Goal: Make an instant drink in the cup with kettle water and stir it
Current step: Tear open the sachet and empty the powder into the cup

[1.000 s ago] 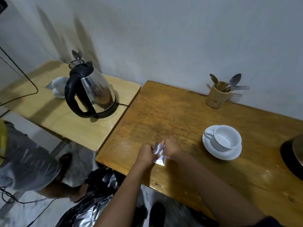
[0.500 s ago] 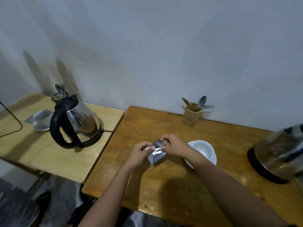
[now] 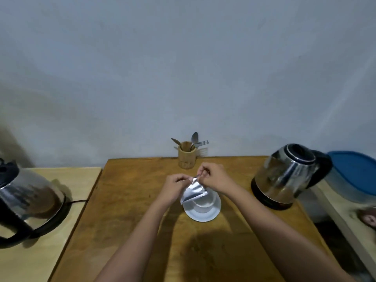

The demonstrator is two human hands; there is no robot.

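Both hands hold a small silver sachet above the white cup, which sits on a white saucer in the middle of the brown wooden table. My left hand pinches the sachet's top left corner. My right hand pinches a strip at its top edge. The sachet hides part of the cup. A steel kettle with a black handle stands on its base to the right of the cup.
A wooden holder with spoons and a fork stands at the table's back edge by the wall. A second kettle sits on a lighter table to the left. A blue-lidded container is at the far right.
The view swung right and up, bringing the right kettle into sight. My hands carried the sachet from the table's front left to above the cup.
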